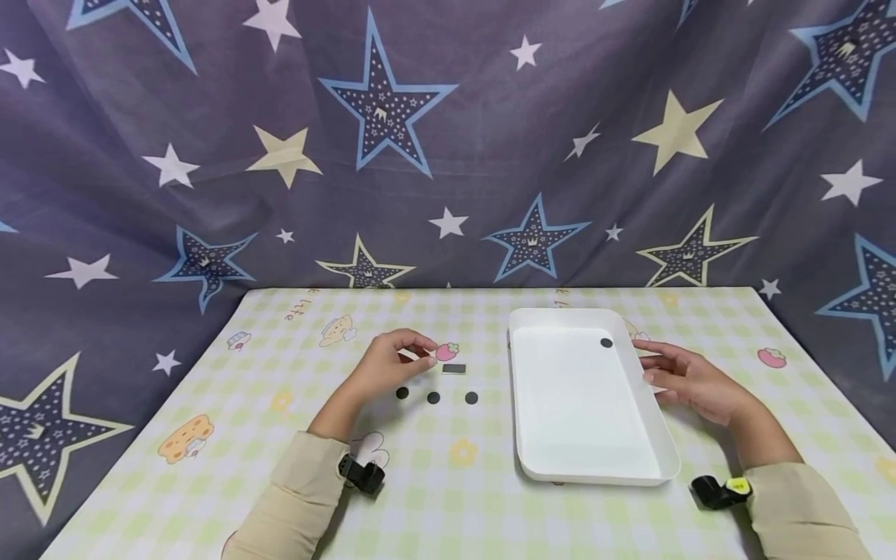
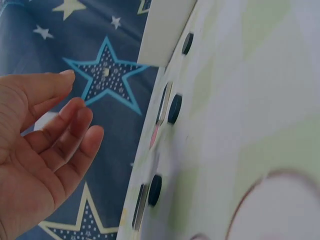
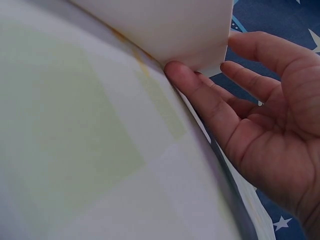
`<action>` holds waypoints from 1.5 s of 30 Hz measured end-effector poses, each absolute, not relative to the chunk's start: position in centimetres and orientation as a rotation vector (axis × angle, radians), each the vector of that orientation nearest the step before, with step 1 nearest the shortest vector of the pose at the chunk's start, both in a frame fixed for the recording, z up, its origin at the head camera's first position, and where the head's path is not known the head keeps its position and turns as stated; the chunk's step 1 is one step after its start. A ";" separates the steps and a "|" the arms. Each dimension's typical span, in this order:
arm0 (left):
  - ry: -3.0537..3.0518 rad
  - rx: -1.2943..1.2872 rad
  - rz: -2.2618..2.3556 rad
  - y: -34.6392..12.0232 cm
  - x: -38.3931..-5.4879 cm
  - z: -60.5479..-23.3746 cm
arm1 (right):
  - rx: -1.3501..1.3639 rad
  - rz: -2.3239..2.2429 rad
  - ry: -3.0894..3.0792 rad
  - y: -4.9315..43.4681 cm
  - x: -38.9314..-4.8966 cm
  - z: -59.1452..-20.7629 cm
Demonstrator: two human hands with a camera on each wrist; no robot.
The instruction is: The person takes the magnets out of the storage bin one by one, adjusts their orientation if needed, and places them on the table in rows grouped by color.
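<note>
My left hand [image 1: 395, 365] hovers over the table with thumb and fingers apart, and nothing shows between them in the left wrist view. Right of its fingertips lies a small dark rectangular piece with a light edge [image 1: 453, 369]. A second such piece [image 2: 140, 207] is mostly hidden behind the hand in the head view. Three black discs [image 1: 433, 397] lie in a loose row nearer me. My right hand [image 1: 689, 377] rests its fingertips at the right wall of a white tray [image 1: 588, 474]. One black disc [image 1: 606, 342] is inside the tray, near its far right corner.
A green-and-white checked cloth [image 1: 448, 513] with printed cartoons covers the table. Behind its far edge hangs a dark star-patterned curtain [image 1: 462, 140]. Each wrist carries a small black camera, the left one [image 1: 361, 474] close over the cloth.
</note>
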State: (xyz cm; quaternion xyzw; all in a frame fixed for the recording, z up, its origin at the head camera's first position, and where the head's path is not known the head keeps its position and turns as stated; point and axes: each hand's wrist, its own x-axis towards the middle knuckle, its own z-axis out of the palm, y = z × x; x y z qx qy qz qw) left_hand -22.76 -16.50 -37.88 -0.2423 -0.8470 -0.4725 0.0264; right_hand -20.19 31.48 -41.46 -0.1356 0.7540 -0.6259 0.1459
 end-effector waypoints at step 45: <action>-2.646 -0.927 -1.519 -5.4 -24.4 -34.2 | -0.413 -1.814 2.164 31.5 -20.2 -41.5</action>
